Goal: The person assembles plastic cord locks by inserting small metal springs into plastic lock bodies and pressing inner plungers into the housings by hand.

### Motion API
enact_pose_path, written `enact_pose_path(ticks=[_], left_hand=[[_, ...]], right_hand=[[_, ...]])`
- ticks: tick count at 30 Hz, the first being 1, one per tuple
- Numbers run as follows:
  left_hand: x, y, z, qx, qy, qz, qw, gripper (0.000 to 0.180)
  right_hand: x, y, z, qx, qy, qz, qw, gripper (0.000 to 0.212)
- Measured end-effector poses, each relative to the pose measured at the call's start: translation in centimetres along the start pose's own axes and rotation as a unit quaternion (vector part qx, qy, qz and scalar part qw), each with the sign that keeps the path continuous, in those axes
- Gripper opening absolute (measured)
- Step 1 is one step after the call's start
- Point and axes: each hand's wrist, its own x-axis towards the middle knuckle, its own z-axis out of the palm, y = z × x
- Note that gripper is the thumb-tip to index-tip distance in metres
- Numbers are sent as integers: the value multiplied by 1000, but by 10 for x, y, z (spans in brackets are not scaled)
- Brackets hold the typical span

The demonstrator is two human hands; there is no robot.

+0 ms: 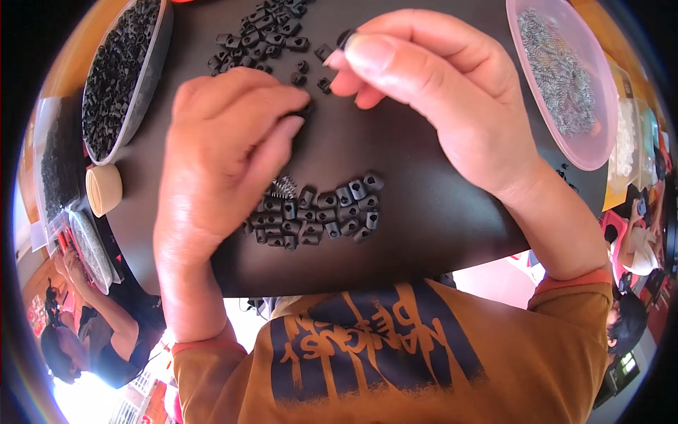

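Note:
My left hand (219, 152) is closed in a pinch over the dark table (424, 212), with a small black plastic piece (308, 109) just showing at its fingertips. Further right and higher up, my right hand (438, 85) pinches another small black plastic piece (345, 38) between thumb and forefinger. Beyond my left hand lies a loose pile of black cord-lock pieces (272, 32) with holes through them. Nearer me, similar black pieces (327, 215) lie grouped in rough rows. A small heap of metal springs (284, 187) sits by these rows, partly covered by my left hand.
A long tub (150, 78) of tiny black parts stands at the left, and a pinkish tub (600, 134) of springs at the right. A beige roll (104, 189) sits by the left edge. Other people (99, 332) sit nearby on both sides.

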Motion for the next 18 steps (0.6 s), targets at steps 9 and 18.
enact_pose_path(ticks=[9,18], left_hand=[[-17,-19,-44,-123,-14,-134,983,11],[-19,-15,-38,-41,-117,-91,988,11]], right_hand=[[7,3,-9,86,-42,30,995,19],[5,4,-8,110,-26,44,993,20]])
